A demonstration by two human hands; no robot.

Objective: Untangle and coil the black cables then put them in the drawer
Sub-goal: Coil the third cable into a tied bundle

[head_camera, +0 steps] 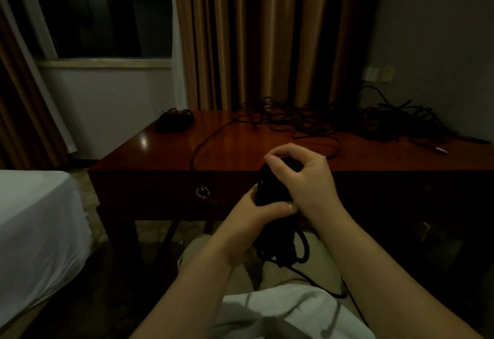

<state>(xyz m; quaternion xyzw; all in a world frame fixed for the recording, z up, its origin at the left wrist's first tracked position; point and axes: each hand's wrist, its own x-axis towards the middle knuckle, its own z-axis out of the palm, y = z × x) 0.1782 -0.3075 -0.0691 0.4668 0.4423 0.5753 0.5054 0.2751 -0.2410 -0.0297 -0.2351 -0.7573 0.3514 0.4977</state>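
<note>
Coiling step, by the look of it. Left hand (256, 211) gripping the lower part of a black coil (272, 186), thumb curled across its front. Right hand (302, 173) curled over the top, fingertips pinching at the upper turns, probably wrapping or tucking the last stretch. Coil held in the air just near of the desk (165, 151) edge, above the lap; loose loops (288, 247) hanging below the hands and trailing down to the right.

On the desk: a finished bundle (175, 119) at the far left, a big tangle (347, 122) across the far right, one strand (203, 143) curving from it toward the near edge. Drawer (203, 193) in the desk front, shut, a key in its lock.

Next, likely: take up the hanging loops, secure the end, set the coil down or free a hand to pull the drawer open. Much tangle not yet sorted, so task well short of half done.
</note>
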